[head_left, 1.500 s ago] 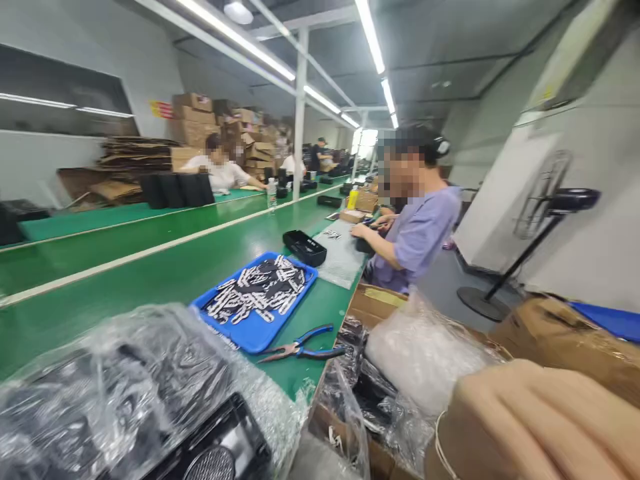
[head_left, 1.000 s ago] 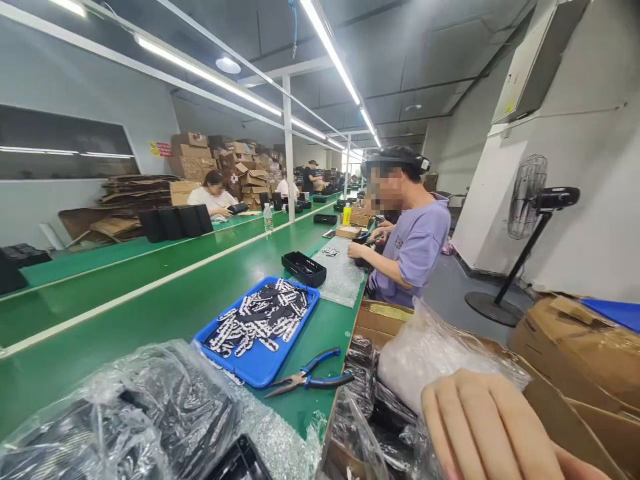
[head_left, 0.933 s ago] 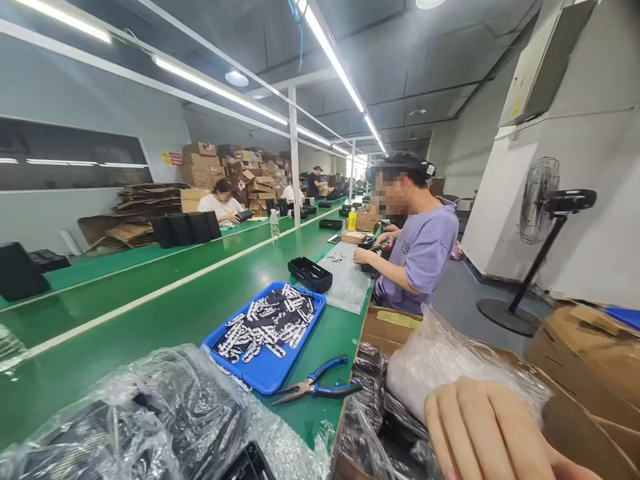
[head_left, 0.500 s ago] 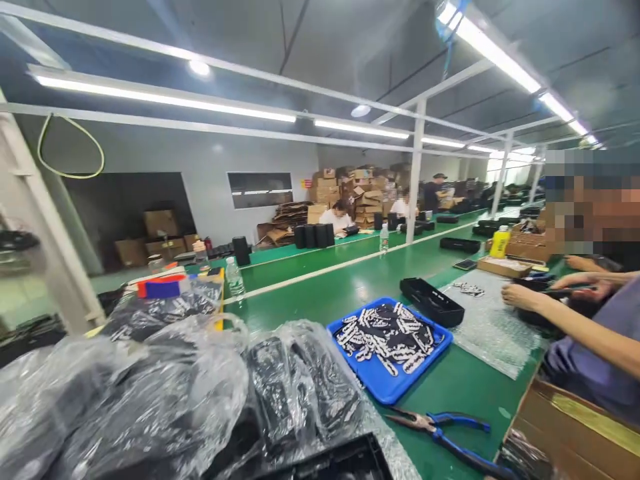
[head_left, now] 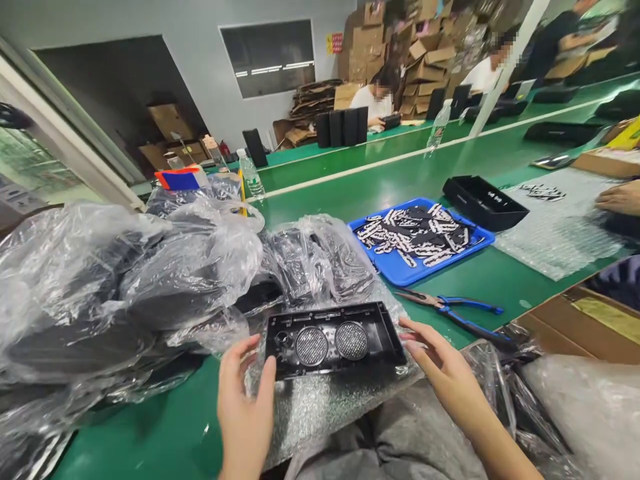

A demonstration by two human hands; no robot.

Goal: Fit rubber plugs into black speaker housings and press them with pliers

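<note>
A black plastic speaker housing (head_left: pixel 295 368) lies open side up on bubble wrap (head_left: pixel 320 413) before me, two round mesh grilles showing inside. My left hand (head_left: pixel 245 400) is at its left end, thumb and fingers apart, the thumb by the near corner. Past the right end is my right hand (head_left: pixel 443 370), fingers stretched towards the edge and spread. Neither hand is wrapped round the housing; whether the fingertips touch it, I cannot tell. Behind it lie plastic-wrapped black parts (head_left: pixel 320 260).
Beyond the housing, a blue tray (head_left: pixel 400 268) holds many black-and-white strips. Blue-handled long-nose pliers (head_left: pixel 445 305) lie in front of it. Bagged black parts (head_left: pixel 125 293) are heaped at left. Another black housing (head_left: pixel 485 203) stands behind the tray; a co-worker's hand (head_left: pixel 620 197) is at far right.
My view has tipped down and come closer to the bench. Both my hands and the whole black housing are now visible; before, only the housing's edge showed.
</note>
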